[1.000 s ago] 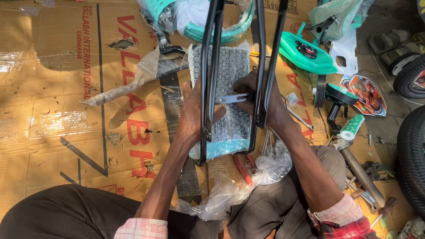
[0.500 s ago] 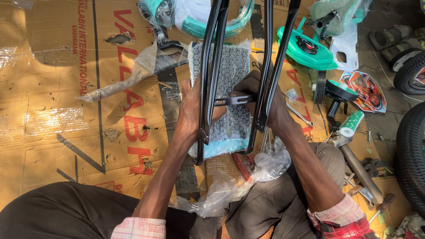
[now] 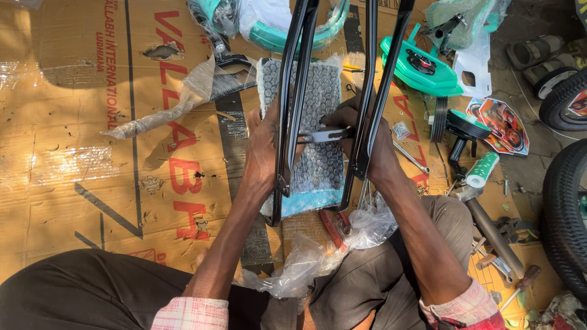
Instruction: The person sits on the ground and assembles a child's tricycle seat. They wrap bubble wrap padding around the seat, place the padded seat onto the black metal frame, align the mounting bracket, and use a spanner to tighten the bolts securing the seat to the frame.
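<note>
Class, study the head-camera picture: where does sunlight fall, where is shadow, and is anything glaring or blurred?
Head view: warm, dappled sunlight patches the flattened brown cardboard sheet on its left side; the glossy black metal bicycle frame tubes carry bright streaks; the clear crumpled plastic bag glints; the left hand and right hand are evenly lit and sharp; the black rubber tyre at the right edge sits in shade.

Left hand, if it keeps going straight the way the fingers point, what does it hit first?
Probably the bubble-wrapped part: the left hand points up the picture beside the left black frame tube, over that wrap. Depth is unclear.
</note>
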### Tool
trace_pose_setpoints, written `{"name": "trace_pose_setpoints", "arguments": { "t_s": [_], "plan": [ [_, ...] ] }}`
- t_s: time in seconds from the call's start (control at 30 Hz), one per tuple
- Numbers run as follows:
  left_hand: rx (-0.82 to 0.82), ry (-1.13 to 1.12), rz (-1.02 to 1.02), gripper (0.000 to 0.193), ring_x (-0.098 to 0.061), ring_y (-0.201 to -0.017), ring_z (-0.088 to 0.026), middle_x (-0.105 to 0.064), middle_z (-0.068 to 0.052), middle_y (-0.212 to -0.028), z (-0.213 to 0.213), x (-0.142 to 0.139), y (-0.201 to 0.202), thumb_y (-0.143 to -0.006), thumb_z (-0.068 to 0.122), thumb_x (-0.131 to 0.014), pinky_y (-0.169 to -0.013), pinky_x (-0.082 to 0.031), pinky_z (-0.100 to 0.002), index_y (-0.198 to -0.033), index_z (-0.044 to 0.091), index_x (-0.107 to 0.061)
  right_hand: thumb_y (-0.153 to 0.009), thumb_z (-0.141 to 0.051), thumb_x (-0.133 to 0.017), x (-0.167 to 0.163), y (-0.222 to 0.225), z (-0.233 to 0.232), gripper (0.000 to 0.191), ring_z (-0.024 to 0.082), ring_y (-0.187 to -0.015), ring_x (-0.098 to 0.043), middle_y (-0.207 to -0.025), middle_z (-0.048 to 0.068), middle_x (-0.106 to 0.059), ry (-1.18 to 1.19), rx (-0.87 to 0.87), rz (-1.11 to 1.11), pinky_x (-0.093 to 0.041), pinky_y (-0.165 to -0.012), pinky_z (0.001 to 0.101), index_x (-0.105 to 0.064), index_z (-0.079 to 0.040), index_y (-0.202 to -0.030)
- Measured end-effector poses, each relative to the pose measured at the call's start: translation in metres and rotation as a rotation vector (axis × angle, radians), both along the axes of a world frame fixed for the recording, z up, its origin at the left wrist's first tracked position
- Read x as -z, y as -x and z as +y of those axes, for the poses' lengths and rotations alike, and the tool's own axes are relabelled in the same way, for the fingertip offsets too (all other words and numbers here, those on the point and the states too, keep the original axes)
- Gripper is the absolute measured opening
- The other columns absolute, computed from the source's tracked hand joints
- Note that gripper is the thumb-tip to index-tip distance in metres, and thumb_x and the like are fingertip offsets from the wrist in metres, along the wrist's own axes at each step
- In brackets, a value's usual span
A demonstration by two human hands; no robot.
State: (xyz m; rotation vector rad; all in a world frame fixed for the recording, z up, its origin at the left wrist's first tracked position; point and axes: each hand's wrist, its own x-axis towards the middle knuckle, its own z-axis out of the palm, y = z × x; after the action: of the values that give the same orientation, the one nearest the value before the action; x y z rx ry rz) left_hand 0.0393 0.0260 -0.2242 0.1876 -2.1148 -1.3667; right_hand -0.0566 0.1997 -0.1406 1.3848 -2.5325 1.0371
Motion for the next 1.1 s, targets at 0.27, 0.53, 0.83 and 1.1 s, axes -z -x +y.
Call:
{"name": "trace_pose_setpoints", "arguments": {
  "t_s": [0.27, 0.53, 0.83, 1.1],
  "plan": [
    [0.056, -0.219, -0.079, 0.09, -0.055, -0.098, -0.024, -0.049, -0.008, -0.096, 0.0, -0.002, 0.001, -0.077, 0.021, -0.077, -0.088, -0.058, -0.043, -0.16, 0.019, -0.042, -0.077, 0.01, -0.071, -0.001, 0.006, 0.004, 0.031, 0.025, -0.092, -0.068, -0.1, 0.01, -0.065, 0.004, -0.08, 0.018, -0.054, -0.076, 0.0355, -0.069, -0.001, -0.106],
    [0.0, -0.104, 0.02, 0.087, -0.055, -0.109, -0.029, -0.049, -0.013, -0.111, 0.002, 0.007, 0.003, -0.079, 0.027, -0.083, -0.088, -0.058, -0.046, -0.156, 0.013, -0.045, -0.087, -0.019, -0.089, 0.011, 0.013, -0.007, 0.026, 0.024, -0.076, -0.063, -0.085, 0.008, -0.065, -0.076, 0.076, 0.065, -0.048, -0.066, 0.0381, -0.07, -0.003, -0.092],
    [0.012, -0.085, -0.201, 0.068, -0.049, -0.102, -0.028, -0.052, -0.009, -0.094, -0.002, -0.001, 0.002, -0.075, 0.023, -0.08, -0.085, -0.054, -0.045, -0.137, 0.01, -0.054, -0.082, 0.0, -0.073, -0.006, 0.002, -0.004, 0.03, 0.027, -0.094, -0.066, -0.104, 0.01, -0.063, -0.019, -0.185, 0.049, -0.053, -0.077, 0.0381, -0.067, -0.003, -0.111],
    [0.001, -0.161, -0.303, 0.089, -0.052, -0.098, -0.025, -0.043, -0.009, -0.099, 0.002, -0.005, 0.006, -0.072, 0.028, -0.077, -0.078, -0.055, -0.044, -0.155, 0.018, -0.045, -0.086, -0.014, -0.088, -0.003, -0.001, -0.007, 0.023, 0.027, -0.086, -0.064, -0.092, 0.009, -0.064, -0.102, 0.069, 0.095, -0.05, -0.074, 0.04, -0.07, -0.005, -0.097]
  ]
}}
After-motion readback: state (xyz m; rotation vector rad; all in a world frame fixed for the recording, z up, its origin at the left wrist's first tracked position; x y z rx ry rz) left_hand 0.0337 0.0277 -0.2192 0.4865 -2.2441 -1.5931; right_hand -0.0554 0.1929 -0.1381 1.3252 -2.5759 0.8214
